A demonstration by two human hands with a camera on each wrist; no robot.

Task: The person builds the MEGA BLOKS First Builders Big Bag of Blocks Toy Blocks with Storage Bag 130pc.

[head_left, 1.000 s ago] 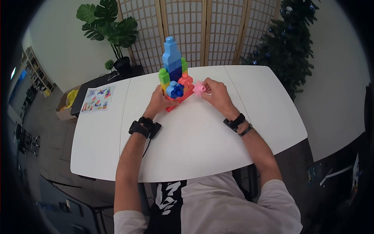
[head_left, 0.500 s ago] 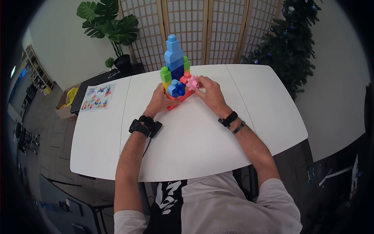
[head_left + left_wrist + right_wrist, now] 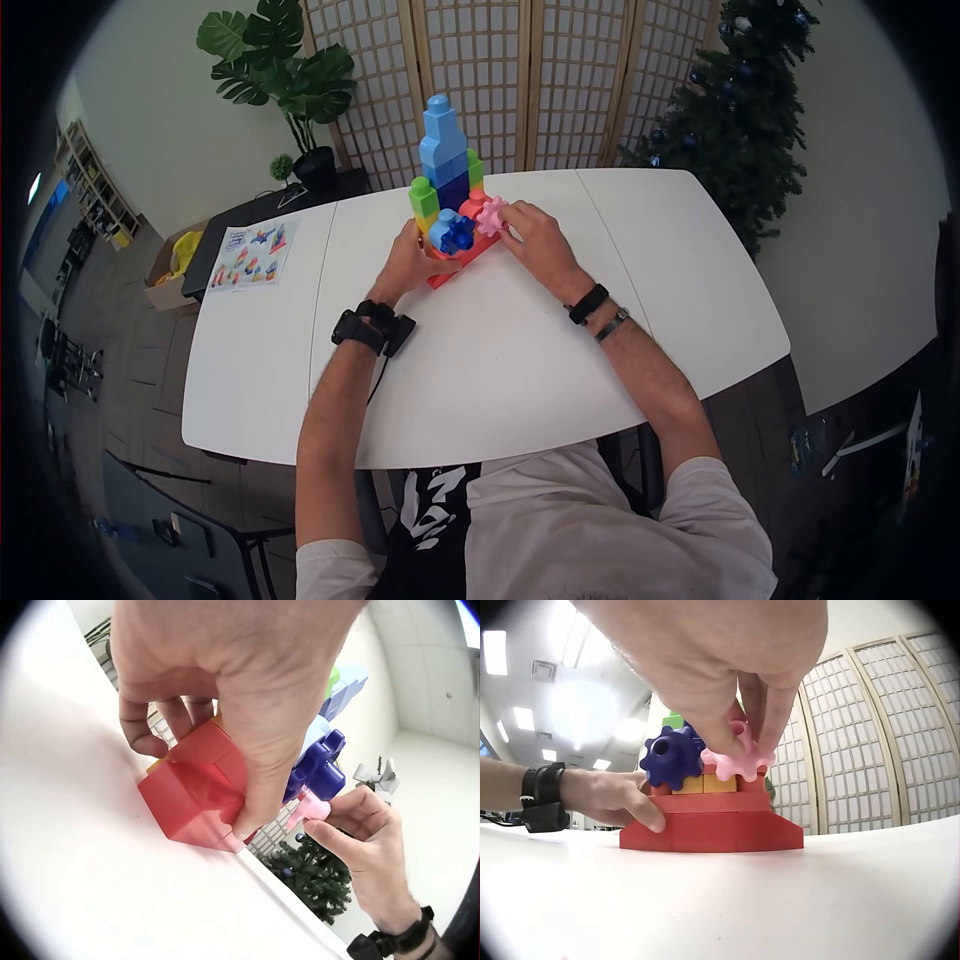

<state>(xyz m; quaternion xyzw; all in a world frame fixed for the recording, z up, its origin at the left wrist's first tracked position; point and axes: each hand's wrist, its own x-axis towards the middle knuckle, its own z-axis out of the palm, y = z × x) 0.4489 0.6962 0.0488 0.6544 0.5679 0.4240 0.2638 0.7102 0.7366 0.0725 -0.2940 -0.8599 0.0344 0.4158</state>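
A toy block build stands on the white table, with a long red base [image 3: 712,831] at the bottom. Light blue blocks [image 3: 443,150] form its tall tower, and green blocks [image 3: 423,196] top its sides. On its front sits a dark blue gear [image 3: 673,757]. Beside that gear, a pink gear [image 3: 740,756] is pinched by the thumb and fingers of my right hand [image 3: 541,245], up against the build's right side. My left hand [image 3: 404,262] grips the left end of the red base, thumb in front and fingers behind, as the left wrist view shows.
A printed sheet [image 3: 250,253] with pictures of block builds lies at the left of the white table [image 3: 480,390]. Beyond the far edge stand a folding screen [image 3: 480,60], a potted plant [image 3: 285,80] and a decorated tree [image 3: 735,130]. A cardboard box [image 3: 170,285] is at the left.
My right hand has moved left with the pink gear, from beside the build to against its front, next to the dark blue gear. The left hand keeps its grip on the base.
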